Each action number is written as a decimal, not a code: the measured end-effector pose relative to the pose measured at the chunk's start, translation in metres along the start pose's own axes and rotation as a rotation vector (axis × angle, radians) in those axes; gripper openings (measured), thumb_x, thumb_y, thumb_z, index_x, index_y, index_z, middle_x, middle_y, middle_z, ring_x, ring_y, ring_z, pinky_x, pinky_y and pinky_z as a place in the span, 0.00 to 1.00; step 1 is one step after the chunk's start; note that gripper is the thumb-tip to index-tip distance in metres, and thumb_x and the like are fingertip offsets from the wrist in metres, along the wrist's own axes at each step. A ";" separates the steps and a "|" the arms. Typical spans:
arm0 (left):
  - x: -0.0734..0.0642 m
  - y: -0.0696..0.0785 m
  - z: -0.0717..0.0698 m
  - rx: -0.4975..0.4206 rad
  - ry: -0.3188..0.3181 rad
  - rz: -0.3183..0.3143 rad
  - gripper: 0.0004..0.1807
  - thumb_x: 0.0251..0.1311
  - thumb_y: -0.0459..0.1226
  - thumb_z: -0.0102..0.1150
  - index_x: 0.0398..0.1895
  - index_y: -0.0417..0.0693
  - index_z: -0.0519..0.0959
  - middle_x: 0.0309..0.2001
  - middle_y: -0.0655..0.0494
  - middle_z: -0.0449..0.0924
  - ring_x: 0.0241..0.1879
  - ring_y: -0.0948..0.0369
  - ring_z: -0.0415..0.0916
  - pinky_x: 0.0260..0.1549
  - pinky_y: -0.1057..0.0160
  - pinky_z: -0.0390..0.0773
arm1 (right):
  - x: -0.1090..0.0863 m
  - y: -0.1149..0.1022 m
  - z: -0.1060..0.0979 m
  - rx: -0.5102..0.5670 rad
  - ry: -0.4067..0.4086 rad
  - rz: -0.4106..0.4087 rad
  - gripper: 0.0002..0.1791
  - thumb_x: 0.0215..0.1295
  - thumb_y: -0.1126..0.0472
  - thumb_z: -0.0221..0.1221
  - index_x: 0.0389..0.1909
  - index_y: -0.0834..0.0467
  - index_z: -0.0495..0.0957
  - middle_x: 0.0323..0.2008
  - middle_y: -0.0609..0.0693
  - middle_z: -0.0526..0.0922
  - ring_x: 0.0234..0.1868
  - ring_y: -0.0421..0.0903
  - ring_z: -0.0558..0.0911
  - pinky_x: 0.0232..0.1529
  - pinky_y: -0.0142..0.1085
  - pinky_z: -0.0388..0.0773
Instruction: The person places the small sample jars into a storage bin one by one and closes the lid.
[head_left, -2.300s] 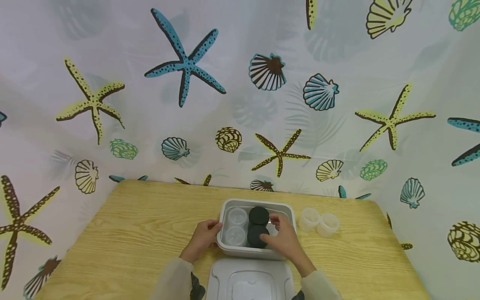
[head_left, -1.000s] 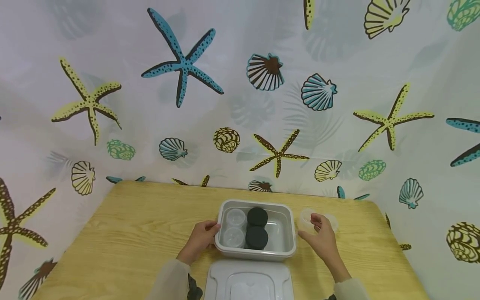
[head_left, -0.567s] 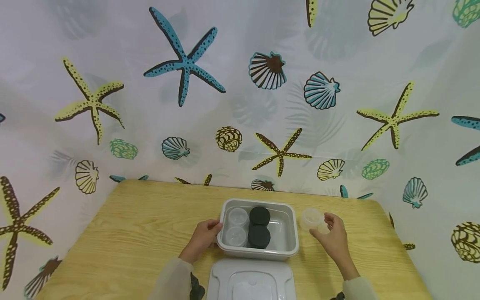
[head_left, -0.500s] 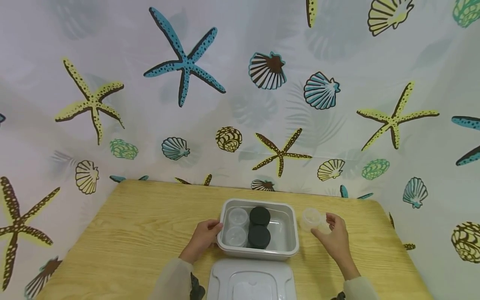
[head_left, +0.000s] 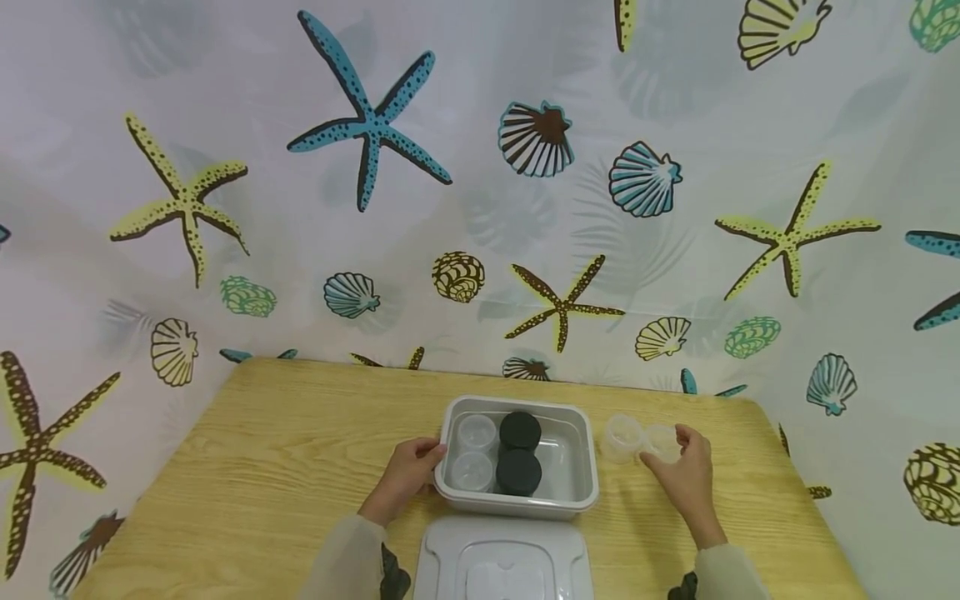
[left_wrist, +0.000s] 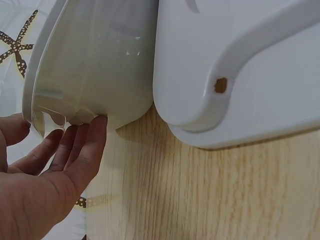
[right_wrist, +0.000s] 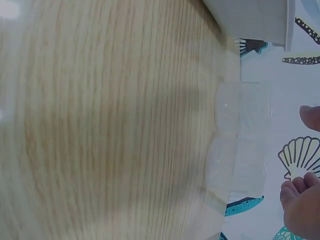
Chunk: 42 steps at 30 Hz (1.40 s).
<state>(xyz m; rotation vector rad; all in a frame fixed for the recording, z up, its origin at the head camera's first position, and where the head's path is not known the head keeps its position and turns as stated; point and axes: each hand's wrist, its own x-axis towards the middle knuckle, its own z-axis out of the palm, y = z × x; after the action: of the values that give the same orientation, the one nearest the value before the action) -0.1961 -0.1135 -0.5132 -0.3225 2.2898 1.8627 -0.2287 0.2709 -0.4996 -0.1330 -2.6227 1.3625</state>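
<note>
A pale grey plastic box (head_left: 564, 508) stands mid-table. My left hand (head_left: 408, 477) holds its left rim, and the left wrist view shows the fingers (left_wrist: 92, 145) curled beneath the lip. Inside are two clear round cups (head_left: 473, 472) on the left and two round black-topped containers (head_left: 519, 473) in the middle column. Right of the box, two more clear plastic cups (head_left: 622, 437) stand side by side on the table. My right hand (head_left: 690, 477) hovers at the right cup (head_left: 662, 442), thumb and fingers spread either side. In the right wrist view they appear above the cups, apart from them.
A white lid (head_left: 504, 567) lies on the wooden table (head_left: 300, 442) in front of the box. Behind and to the sides hangs a white cloth (head_left: 480, 208) printed with starfish and shells.
My right hand has left the black-topped containers in the box and moved right to the loose cups, then slightly further right. My left hand has stayed on the box rim.
</note>
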 end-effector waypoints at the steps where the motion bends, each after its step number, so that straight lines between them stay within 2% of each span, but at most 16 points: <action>1: 0.000 0.000 0.000 0.000 -0.002 0.001 0.23 0.71 0.38 0.47 0.61 0.30 0.68 0.55 0.36 0.74 0.42 0.57 0.77 0.34 0.59 0.82 | 0.001 0.001 -0.001 -0.003 -0.003 0.006 0.40 0.56 0.65 0.65 0.64 0.74 0.56 0.60 0.71 0.60 0.61 0.66 0.63 0.63 0.56 0.63; 13: 0.000 0.001 -0.001 0.013 0.004 -0.006 0.22 0.71 0.38 0.48 0.61 0.30 0.68 0.55 0.37 0.74 0.42 0.58 0.77 0.34 0.60 0.82 | 0.010 0.010 -0.005 -0.029 -0.031 0.050 0.41 0.57 0.63 0.64 0.65 0.76 0.53 0.62 0.73 0.57 0.62 0.67 0.61 0.64 0.57 0.61; 25: 0.002 -0.001 -0.002 -0.002 0.001 0.007 0.22 0.71 0.38 0.47 0.61 0.30 0.69 0.54 0.37 0.75 0.41 0.58 0.77 0.33 0.60 0.82 | 0.012 0.014 -0.003 0.023 -0.052 0.104 0.43 0.58 0.63 0.63 0.66 0.76 0.51 0.63 0.74 0.54 0.63 0.68 0.59 0.63 0.58 0.61; 42: -0.001 -0.001 -0.002 -0.006 -0.003 0.011 0.22 0.70 0.37 0.48 0.60 0.30 0.69 0.53 0.38 0.75 0.40 0.59 0.77 0.33 0.59 0.83 | 0.019 0.022 0.003 0.026 -0.063 0.123 0.44 0.57 0.62 0.64 0.66 0.78 0.51 0.62 0.75 0.55 0.61 0.68 0.60 0.63 0.59 0.61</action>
<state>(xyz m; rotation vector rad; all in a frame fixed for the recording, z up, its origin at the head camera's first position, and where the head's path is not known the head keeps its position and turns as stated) -0.1954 -0.1156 -0.5133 -0.3090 2.2895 1.8736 -0.2480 0.2839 -0.5173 -0.2558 -2.6869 1.4619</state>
